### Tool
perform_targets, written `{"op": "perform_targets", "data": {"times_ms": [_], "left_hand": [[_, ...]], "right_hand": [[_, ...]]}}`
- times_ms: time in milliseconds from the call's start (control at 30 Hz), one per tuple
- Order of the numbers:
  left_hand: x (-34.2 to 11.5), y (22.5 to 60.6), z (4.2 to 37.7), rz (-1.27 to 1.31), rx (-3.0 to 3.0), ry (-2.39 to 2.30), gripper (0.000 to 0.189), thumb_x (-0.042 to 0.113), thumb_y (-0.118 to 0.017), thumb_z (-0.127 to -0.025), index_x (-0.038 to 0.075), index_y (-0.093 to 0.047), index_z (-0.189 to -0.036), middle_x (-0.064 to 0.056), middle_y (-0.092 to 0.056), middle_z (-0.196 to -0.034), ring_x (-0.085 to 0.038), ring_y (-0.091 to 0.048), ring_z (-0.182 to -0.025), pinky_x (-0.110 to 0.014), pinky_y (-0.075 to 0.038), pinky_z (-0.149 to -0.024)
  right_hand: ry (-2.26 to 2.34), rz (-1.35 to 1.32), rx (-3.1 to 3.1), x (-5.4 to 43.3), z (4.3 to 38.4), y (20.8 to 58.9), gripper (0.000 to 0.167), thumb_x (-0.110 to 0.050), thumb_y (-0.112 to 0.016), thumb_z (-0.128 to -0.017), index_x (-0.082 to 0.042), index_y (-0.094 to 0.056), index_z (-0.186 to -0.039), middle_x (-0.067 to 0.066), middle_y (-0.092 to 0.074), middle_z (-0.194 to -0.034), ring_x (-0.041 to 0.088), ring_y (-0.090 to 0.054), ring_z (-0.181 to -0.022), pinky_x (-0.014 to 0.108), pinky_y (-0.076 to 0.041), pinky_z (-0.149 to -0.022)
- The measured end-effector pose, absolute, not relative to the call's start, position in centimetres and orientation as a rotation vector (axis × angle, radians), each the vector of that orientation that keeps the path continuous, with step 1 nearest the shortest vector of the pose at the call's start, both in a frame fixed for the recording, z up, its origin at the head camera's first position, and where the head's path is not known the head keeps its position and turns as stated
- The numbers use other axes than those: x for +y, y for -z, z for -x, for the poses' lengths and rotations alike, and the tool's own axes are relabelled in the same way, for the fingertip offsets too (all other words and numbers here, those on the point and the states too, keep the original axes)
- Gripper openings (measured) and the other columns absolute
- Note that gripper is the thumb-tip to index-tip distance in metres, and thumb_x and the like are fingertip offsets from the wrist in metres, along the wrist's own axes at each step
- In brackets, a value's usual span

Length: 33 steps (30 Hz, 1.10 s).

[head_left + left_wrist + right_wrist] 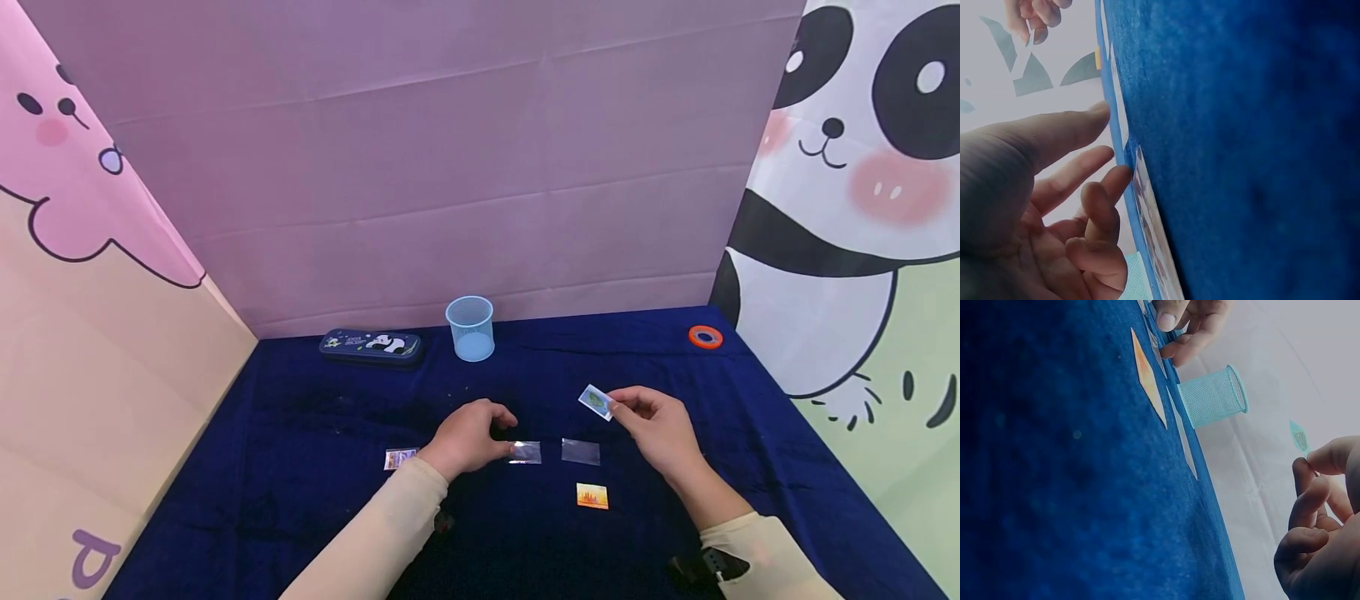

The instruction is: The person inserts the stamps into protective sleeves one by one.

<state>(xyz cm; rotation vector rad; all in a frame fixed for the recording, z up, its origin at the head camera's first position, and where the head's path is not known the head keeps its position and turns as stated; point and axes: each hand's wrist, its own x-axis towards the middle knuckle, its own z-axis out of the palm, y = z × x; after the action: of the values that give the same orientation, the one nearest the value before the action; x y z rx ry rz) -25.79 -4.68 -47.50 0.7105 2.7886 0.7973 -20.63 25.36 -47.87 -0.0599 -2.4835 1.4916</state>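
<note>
My right hand (660, 429) pinches a small stamp-like picture card (595, 401) between thumb and forefinger, raised above the cloth. It has a white border and a green shape on blue. My left hand (471, 435) hovers low over the cloth, thumb and fingers apart. Its thumb tip is at the left edge of a clear plastic sleeve (527, 452); I cannot tell whether they touch. A second clear sleeve (581, 452) lies flat between the hands. Nearer me is an orange-yellow picture card (592, 496). Left of my left wrist lies a purplish card (399, 458), partly covered by the arm.
Dark blue cloth (300, 467) covers the table. Along the back stand a panda pencil case (371, 346) and a light blue mesh pen cup (471, 329). An orange roll of tape (705, 337) lies at the back right. Printed fabric walls enclose three sides.
</note>
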Motion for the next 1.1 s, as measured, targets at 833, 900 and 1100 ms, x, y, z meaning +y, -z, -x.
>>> {"op": "perform_targets", "data": {"times_ms": [833, 900, 1100], "left_hand": [[-3.77, 47.13, 25.63, -0.684, 2.774, -0.718, 0.017, 0.022, -0.090, -0.086, 0.025, -0.073, -0.087, 0.011, -0.061, -0.084, -0.009, -0.057, -0.075, -0.031, -0.049, -0.073], [-3.81, 47.04, 25.59, -0.693, 2.760, -0.741, 0.018, 0.021, -0.088, -0.087, 0.026, -0.071, -0.084, 0.011, -0.062, -0.084, -0.009, -0.057, -0.075, -0.031, -0.049, -0.074], [-4.38, 46.94, 25.67, -0.742, 2.706, -0.876, 0.016, 0.019, -0.082, -0.093, 0.025, -0.070, -0.085, 0.012, -0.063, -0.082, -0.008, -0.058, -0.073, -0.030, -0.049, -0.070]], "right_hand": [[-1.487, 0.006, -2.491, 25.09, 20.57, 48.21, 0.019, -0.023, -0.071, -0.102, -0.007, -0.077, -0.111, 0.011, -0.070, -0.099, 0.023, -0.056, -0.082, 0.028, -0.044, -0.065], [-1.489, 0.004, -2.494, 25.11, 20.55, 48.20, 0.019, -0.023, -0.071, -0.102, -0.007, -0.077, -0.112, 0.011, -0.070, -0.099, 0.024, -0.057, -0.082, 0.027, -0.044, -0.065], [-1.507, 0.004, -2.494, 25.10, 20.52, 48.15, 0.018, -0.021, -0.070, -0.103, -0.007, -0.076, -0.112, 0.012, -0.069, -0.101, 0.024, -0.057, -0.083, 0.027, -0.045, -0.065]]}}
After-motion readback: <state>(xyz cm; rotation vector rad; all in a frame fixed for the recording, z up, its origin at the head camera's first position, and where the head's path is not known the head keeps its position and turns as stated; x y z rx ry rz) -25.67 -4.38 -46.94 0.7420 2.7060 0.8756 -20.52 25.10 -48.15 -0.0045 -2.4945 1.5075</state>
